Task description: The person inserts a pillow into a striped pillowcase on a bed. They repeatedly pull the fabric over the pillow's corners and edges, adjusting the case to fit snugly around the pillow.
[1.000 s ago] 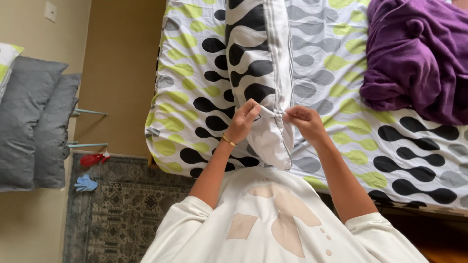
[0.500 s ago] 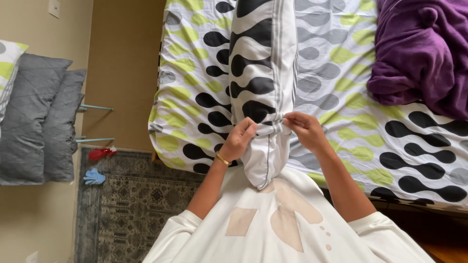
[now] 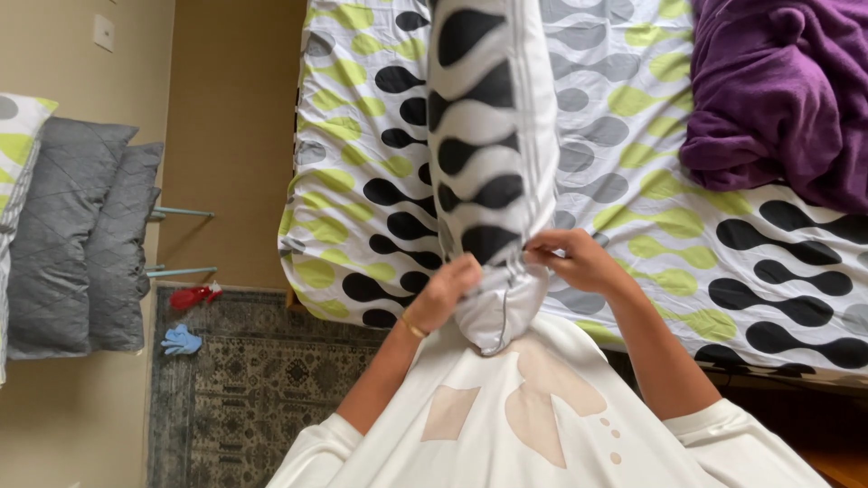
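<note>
A bed (image 3: 796, 298) covered in a white sheet patterned with black, grey and lime wavy blobs fills most of the view, with a crumpled purple blanket (image 3: 778, 90) lying on its far right part and a tan wall to the left. Standing on end against the person's chest is a pillow (image 3: 488, 136) in a matching black-and-white cover, its open lower end bunched just above the white shirt (image 3: 533, 425). The left hand (image 3: 448, 291) has its grip closed on the left side of that cover opening, and the right hand (image 3: 574, 260) pinches the right edge of the opening, fingers curled over the fabric. At the left, grey quilted cushions (image 3: 81, 244) lean by the wall, above a patterned rug (image 3: 235, 398) bearing a small blue item (image 3: 181, 341) and a red one (image 3: 193, 295).
</note>
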